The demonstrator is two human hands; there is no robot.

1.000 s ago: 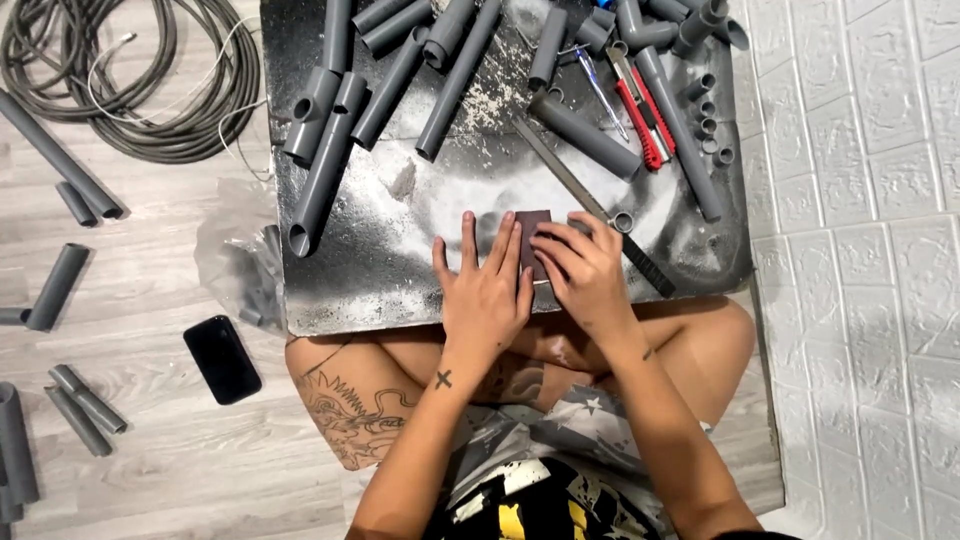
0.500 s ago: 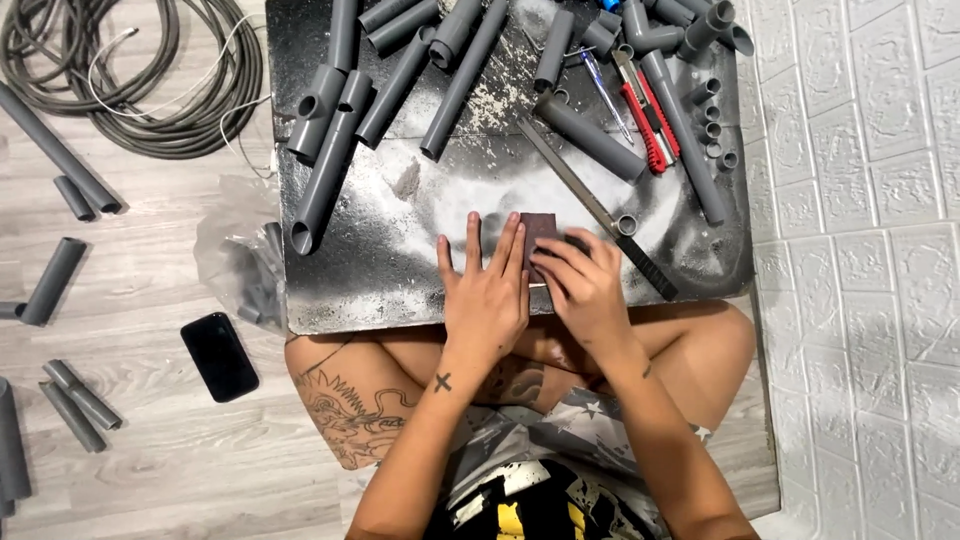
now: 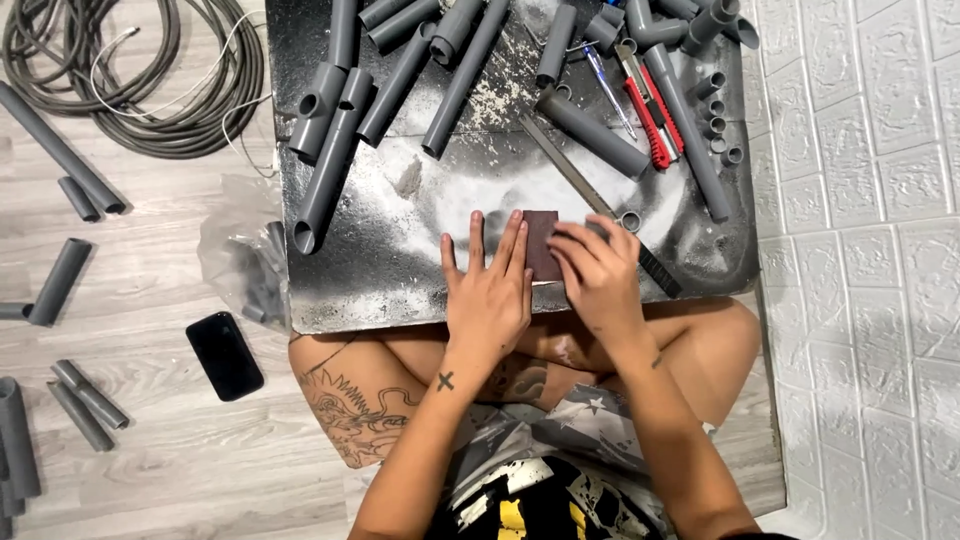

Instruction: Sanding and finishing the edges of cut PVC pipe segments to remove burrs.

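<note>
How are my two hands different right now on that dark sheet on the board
The left hand lies flat with fingers spread, pressing the left edge of the dark sheet. The right hand has its fingers curled and bunched over the sheet's right side. The left arm bears a small cross mark at the wrist; the right shows none there. Both rest on the dusty grey board.

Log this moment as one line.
left hand: flat on dark sheet | right hand: pressing sheet | surface: dusty board | nearby: grey pipes
</note>
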